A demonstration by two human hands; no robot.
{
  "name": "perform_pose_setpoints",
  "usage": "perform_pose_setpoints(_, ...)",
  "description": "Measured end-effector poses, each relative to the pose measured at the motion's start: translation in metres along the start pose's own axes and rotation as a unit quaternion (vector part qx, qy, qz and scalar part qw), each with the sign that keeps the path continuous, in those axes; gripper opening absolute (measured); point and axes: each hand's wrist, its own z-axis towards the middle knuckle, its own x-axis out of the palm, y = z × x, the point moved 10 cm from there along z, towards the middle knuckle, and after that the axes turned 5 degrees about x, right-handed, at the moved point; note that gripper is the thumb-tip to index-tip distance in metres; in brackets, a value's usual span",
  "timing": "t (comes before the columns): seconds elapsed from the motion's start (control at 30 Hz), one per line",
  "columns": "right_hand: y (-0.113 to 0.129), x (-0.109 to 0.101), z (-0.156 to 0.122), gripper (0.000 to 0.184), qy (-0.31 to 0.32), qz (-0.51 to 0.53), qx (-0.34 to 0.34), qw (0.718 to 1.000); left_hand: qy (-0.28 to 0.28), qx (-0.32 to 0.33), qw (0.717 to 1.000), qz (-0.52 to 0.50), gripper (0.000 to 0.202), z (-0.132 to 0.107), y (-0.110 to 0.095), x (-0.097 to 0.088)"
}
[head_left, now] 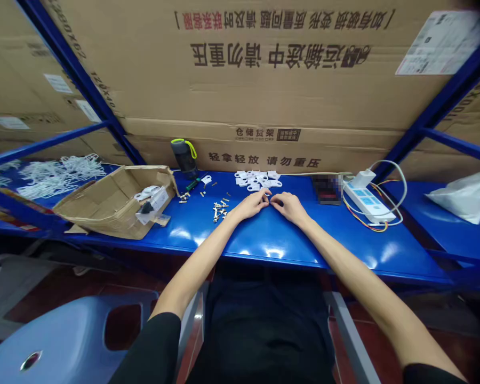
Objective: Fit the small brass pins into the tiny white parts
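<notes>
Your left hand [248, 207] and right hand [290, 208] meet at the centre of the frame, resting just above the glossy blue metal surface [272, 248]. Your fingers [265, 198] curl closed toward each other; anything they pinch is too small to make out. Just beyond them, at top centre of the bench, lies a heap of flat white plastic pieces [258, 180]. To the left are scattered small brass-and-white pins [220, 211], then an open brown cardboard box [116, 202] holding white parts. At right lies a white power strip [368, 201] among looped wires [396, 186].
</notes>
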Motion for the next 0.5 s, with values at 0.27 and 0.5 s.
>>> perform_pose_setpoints(0.27, -0.004, -0.006, -0.002, 0.014, -0.016, 0.062, 0.002, 0.998, -0.033, 0.027, 0.998, 0.037, 0.028, -0.002, -0.008, -0.005)
perform_pose_setpoints(0.5, -0.028, -0.025, -0.005, 0.016, -0.067, 0.150, 0.091, 0.982, -0.065, 0.007, 0.997, 0.034, 0.032, -0.002, -0.004, -0.012)
